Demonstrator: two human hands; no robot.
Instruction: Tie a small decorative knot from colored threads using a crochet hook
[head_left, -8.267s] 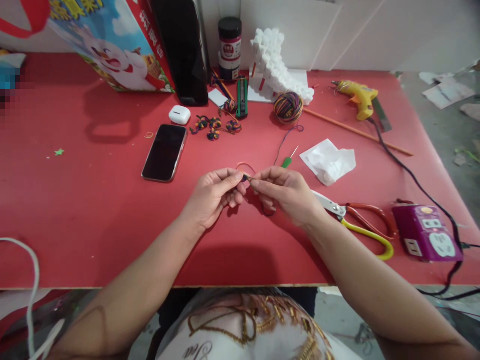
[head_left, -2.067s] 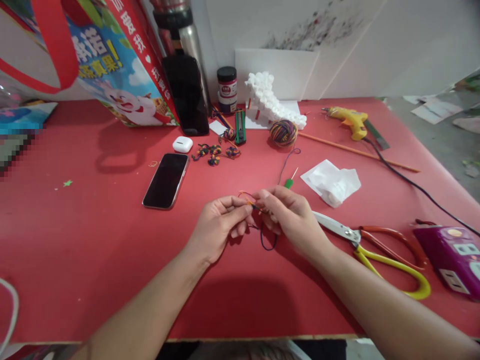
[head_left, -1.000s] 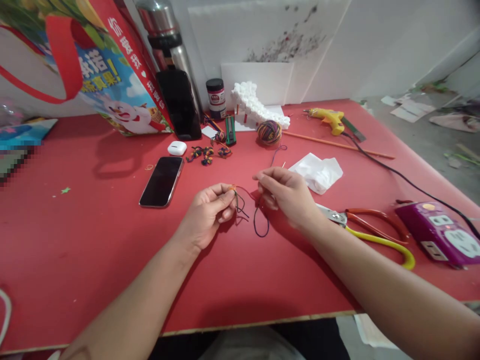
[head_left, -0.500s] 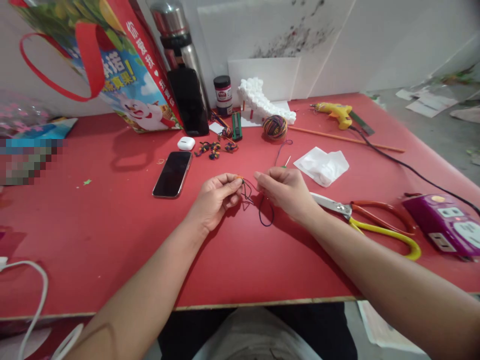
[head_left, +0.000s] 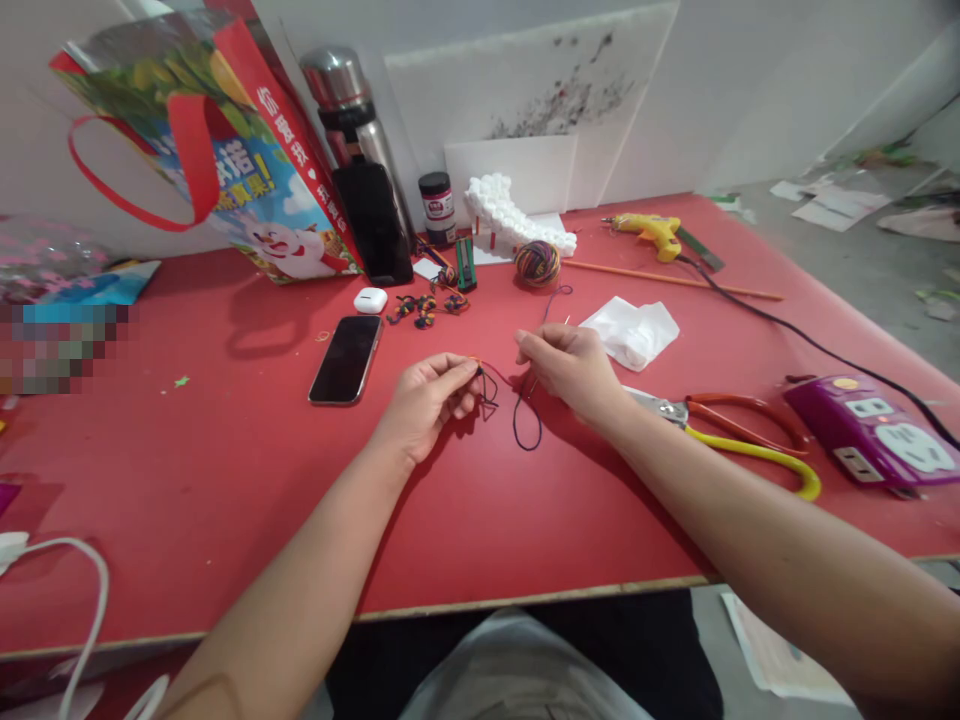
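My left hand [head_left: 442, 392] pinches a strand of multicoloured yarn [head_left: 489, 388] between thumb and forefinger, with dark loops hanging beside the fingertips. My right hand [head_left: 568, 365], fingers closed, is a short gap to the right. From behind its knuckles pokes the thin metal tip of what looks like a crochet hook [head_left: 567, 320]; the rest of that tool is mostly covered by the hand. Yarn crosses between the hands, and a dark loop hangs below the right fingers. Behind them lies the yarn ball [head_left: 538, 264], its strand trailing toward my right hand.
Small knotted yarn pieces [head_left: 424, 310] lie near a phone [head_left: 346, 360] and white earphone case [head_left: 370, 300]. Scissors [head_left: 739, 400] lie under my right forearm, beside crumpled white paper [head_left: 634, 335]. A purple power socket [head_left: 862, 425] and yellow glue gun [head_left: 652, 235] are at right; a gift bag [head_left: 292, 225] stands left.
The view has shifted slightly. My right hand has turned a little and its fingertips have lifted slightly away from the left hand. The left hand keeps its pinch on the yarn.
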